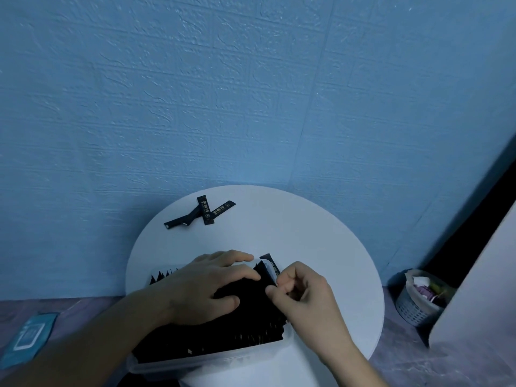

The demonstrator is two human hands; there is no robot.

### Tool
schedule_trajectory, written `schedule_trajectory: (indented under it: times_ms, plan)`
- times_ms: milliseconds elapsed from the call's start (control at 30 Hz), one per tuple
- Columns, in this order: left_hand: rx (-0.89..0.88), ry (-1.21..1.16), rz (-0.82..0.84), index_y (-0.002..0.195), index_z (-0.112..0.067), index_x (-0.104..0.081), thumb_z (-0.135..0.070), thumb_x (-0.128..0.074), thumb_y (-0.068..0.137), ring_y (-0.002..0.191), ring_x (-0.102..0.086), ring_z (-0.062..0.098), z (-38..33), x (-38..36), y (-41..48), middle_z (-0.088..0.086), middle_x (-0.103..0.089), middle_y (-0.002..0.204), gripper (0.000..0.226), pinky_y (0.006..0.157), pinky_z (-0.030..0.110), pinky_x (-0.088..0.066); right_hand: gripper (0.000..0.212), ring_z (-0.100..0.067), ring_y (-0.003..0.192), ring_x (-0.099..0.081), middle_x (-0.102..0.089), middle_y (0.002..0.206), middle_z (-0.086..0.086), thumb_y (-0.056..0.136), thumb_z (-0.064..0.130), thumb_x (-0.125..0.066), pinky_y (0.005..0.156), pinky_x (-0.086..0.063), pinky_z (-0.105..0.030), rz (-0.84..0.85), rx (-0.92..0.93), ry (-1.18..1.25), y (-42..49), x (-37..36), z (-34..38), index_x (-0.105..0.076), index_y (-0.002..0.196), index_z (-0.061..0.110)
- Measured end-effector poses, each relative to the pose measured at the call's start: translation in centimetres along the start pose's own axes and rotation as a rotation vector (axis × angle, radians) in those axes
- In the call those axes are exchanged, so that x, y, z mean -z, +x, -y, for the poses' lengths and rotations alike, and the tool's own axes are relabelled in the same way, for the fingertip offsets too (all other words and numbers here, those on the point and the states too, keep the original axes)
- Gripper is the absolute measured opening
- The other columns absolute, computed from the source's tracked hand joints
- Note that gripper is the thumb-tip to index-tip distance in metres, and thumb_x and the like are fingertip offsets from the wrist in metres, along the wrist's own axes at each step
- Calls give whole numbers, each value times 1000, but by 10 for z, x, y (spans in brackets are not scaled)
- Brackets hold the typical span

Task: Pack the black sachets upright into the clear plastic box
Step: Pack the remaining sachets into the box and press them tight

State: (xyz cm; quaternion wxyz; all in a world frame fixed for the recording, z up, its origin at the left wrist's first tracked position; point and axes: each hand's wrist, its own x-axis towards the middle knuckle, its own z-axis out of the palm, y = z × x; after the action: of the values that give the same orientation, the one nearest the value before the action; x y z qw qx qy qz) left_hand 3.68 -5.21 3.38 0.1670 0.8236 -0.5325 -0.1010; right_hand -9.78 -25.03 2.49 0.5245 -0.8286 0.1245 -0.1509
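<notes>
We see the left hand (206, 286) spread flat, palm down, on the tops of the black sachets (251, 328) that stand packed in the box (195, 362), its fingers nearly straight and pressing on the rows towards the box's far side. The right hand (304, 296) is at the box's far right corner with its fingers curled in and thumb and forefinger close together at the rim. We cannot tell whether they pinch a sachet or only touch the plastic. Just beyond those fingertips one tall sachet (270, 262) rises above the rest at that far right corner.

The box sits at the near edge of the round white tabletop (321, 247), slightly overhanging it towards us, and dark upright sachets fill it almost from wall to wall. A few loose sachets (206, 211) lie flat and crossed over one another near the far left edge of the tabletop, well apart from the box.

On the floor to the right stands a small white basket (416, 310) holding crumpled scraps. A blue packet (28, 335) lies on the floor at left. A textured blue wall (251, 93) rises behind the table.
</notes>
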Motion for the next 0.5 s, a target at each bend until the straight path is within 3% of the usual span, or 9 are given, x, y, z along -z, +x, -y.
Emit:
schedule_trajectory:
  times_ms: [267,367,500]
  plan:
    - [16,13,-8,126,-45,-36,-43,-51,94,146,-22,-2,-3,0,2,-28,-20,159,35,120,32,-21,14,-15,56,-57,-60,62,3,89,11,-75,57,-49,-30,-34,-81,132,1,4,-5,-62,85,15]
    - [12,69,18,137,-48,-35,-46,-46,97,146,-19,-1,-6,1,5,-26,-17,160,42,121,34,-19,16,-16,53,-57,-59,60,4,89,10,-75,56,-48,-30,-76,-62,142,-1,6,-3,-61,83,16]
    - [2,120,57,150,-54,-25,-48,-40,102,149,-12,3,-12,2,9,-22,-10,164,51,122,36,-15,14,-13,59,-55,-63,65,3,81,24,-74,61,-54,-43,-67,6,-25,-2,9,-5,-61,79,28]
